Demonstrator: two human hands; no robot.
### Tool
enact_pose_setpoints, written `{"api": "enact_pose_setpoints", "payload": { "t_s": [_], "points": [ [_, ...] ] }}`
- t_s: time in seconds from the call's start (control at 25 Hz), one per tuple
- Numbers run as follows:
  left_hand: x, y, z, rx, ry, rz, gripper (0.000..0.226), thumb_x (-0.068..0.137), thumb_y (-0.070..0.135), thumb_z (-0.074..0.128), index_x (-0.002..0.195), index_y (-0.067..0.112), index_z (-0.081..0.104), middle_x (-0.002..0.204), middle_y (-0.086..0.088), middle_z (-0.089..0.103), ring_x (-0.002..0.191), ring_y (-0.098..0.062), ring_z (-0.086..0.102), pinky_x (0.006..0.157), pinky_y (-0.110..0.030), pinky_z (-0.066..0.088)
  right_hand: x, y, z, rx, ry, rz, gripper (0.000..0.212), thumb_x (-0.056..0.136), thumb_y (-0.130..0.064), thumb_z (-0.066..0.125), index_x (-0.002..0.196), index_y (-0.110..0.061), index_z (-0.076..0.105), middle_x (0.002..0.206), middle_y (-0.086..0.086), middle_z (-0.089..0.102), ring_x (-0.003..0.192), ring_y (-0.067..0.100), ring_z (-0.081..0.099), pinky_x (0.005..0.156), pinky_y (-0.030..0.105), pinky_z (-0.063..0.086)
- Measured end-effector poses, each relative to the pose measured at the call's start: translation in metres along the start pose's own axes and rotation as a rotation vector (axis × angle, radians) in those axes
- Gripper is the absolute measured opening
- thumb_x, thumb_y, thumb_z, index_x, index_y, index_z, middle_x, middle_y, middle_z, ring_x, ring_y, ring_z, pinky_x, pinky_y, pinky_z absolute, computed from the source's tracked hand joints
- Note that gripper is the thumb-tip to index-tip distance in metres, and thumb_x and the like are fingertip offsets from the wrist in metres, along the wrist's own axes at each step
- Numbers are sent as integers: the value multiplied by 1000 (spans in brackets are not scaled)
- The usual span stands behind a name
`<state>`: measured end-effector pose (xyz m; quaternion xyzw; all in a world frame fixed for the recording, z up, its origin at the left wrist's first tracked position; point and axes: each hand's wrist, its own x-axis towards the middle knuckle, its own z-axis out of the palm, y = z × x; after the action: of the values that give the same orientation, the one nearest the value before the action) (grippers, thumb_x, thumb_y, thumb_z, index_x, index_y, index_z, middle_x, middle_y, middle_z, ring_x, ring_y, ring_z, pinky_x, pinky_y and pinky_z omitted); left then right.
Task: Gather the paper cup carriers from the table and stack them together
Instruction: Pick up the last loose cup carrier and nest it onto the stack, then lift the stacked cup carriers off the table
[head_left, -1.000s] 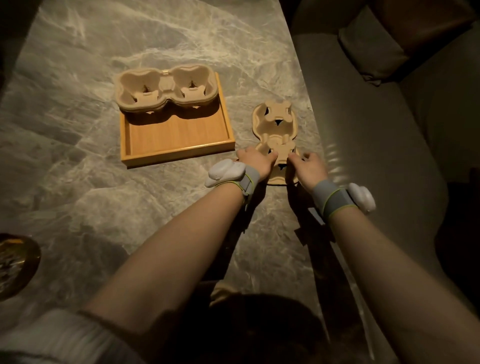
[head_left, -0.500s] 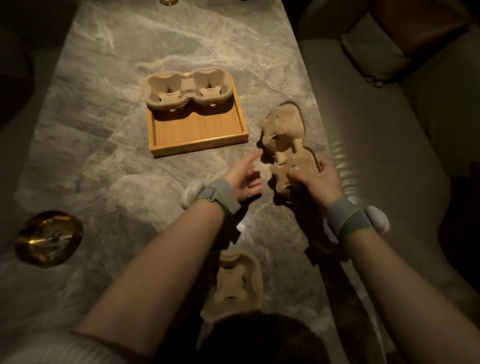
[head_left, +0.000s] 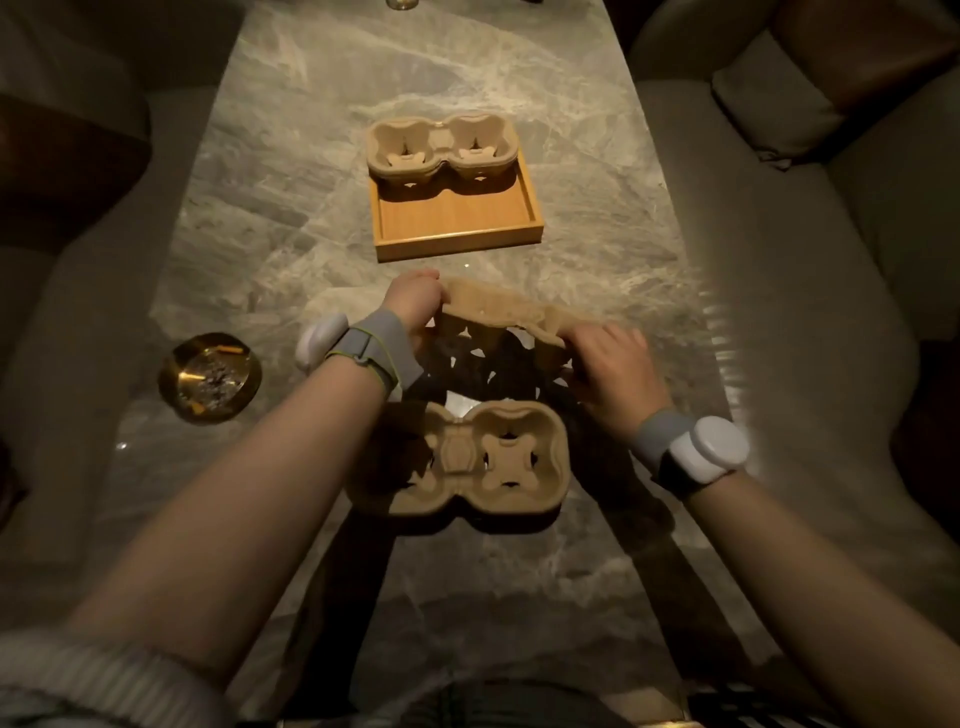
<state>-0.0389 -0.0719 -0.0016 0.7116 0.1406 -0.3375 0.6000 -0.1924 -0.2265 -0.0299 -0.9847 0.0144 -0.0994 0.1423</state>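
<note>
We grip a tilted carrier (head_left: 501, 317) with our left hand (head_left: 413, 306) and right hand (head_left: 613, 364), fingers closed on its ends, above the table (head_left: 291, 208); no writing readable.

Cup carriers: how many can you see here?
3, at least. One carrier sits in the wooden tray; it may be several nested. One is held in both hands above the table. One lies nearest the person.

There is only one view, from a wide-angle camera on the person's head. It looks forward and steeply down along the table (head_left: 291, 218), so the near edge is at the bottom and the far end at the top. Both forearms enter from below, close to the lens. The picture bends and darkens at its sides, where a sofa (head_left: 810, 291) shows.
</note>
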Motion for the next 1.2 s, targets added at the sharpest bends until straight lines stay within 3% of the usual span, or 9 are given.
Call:
{"api": "enact_pose_setpoints", "payload": {
  "t_s": [0.12, 0.2, 0.28, 0.56, 0.68, 0.88, 0.96, 1.08, 1.2],
  "points": [
    [-19, -29, -22, -12, 91, 107, 45, 93, 5, 39, 138, 10, 37, 114, -13, 51, 75, -21, 59, 44, -20, 52, -13, -23, 3, -34, 15, -76, 25, 76, -7, 59, 101, -3, 60, 87, 19, 65, 82, 36, 59, 72, 42, 42],
    [-30, -49, -37, -39, 174, 143, 45, 94, 11, 41, 139, 13, 37, 128, -11, 52, 96, -23, 61, 71, -27, 58, -23, -38, 5, -69, 40, -138, 24, 77, -12, 55, 98, -3, 61, 80, 17, 65, 74, 33, 60, 69, 36, 39],
    [-41, -69, -48, -38, 223, 179, 48, 92, 5, 41, 139, 13, 37, 138, -12, 48, 118, -25, 53, 97, -34, 49, -33, -48, 8, -103, 59, -216, 27, 75, -15, 48, 95, -3, 63, 76, 15, 65, 68, 30, 60, 67, 32, 35],
    [-83, -130, -63, 123, 324, 302, 56, 89, -2, 39, 142, 15, 30, 139, -8, 44, 120, -13, 41, 94, -21, 32, -64, -57, 22, -98, 55, -323, 15, 79, -10, 52, 84, -5, 66, 73, 12, 66, 75, 22, 49, 65, 27, 27],
    [-85, -151, -61, 140, 288, 271, 60, 89, -5, 37, 144, 13, 23, 146, -12, 37, 132, -23, 37, 102, -26, 31, -75, -50, 28, -43, -78, -297, 14, 78, -16, 61, 86, -6, 65, 77, 13, 66, 69, 30, 62, 67, 24, 32],
    [-81, -171, -63, 270, 203, 301, 66, 88, -9, 36, 147, 11, 14, 153, -14, 25, 140, -24, 24, 113, -29, 21, -81, -49, 35, 2, -340, -158, 36, 80, -38, 62, 101, -9, 62, 98, 12, 65, 93, 31, 59, 76, 36, 44],
    [-76, -171, -64, 244, 207, 250, 65, 89, -8, 36, 147, 13, 15, 152, -13, 26, 139, -25, 26, 113, -31, 23, -83, -55, 39, 151, -253, -41, 29, 83, -29, 59, 102, -7, 61, 102, 14, 63, 98, 31, 55, 81, 36, 40],
    [-72, -171, -66, 114, 205, 144, 57, 89, -6, 38, 143, 9, 26, 141, -17, 42, 130, -31, 41, 103, -36, 36, -79, -54, 45, 447, 112, 381, 32, 84, -14, 58, 114, -3, 54, 116, 23, 51, 109, 34, 45, 90, 37, 35],
    [-72, -169, -66, -89, 200, 2, 44, 88, -6, 41, 131, 2, 43, 128, -24, 54, 116, -36, 53, 90, -39, 43, -65, -52, 43, 1048, 15, 906, 55, 88, -14, 56, 137, -13, 31, 139, 13, 39, 115, 20, 43, 92, 32, 40]
  ]
}}
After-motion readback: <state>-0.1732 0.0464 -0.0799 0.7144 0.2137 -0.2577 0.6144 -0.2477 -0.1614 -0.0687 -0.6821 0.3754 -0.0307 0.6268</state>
